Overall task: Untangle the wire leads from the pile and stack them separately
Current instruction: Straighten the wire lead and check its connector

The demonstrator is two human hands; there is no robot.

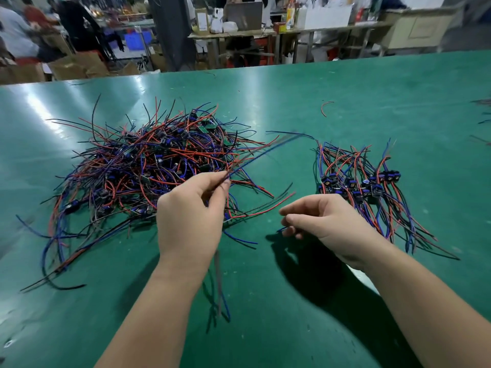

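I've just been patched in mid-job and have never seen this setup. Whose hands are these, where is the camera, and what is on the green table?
There is no machine here: a person works bare-handed. The single picture comes from a camera worn on their head, looking down. On the green table a tangled pile of red, blue and black wire leads lies on the left, and a neater stack of sorted ones lies on the right. The left hand pinches a wire lead, blurred, held above the pile. The right hand is curled beside a blue wire tip; whether it grips it is unclear.
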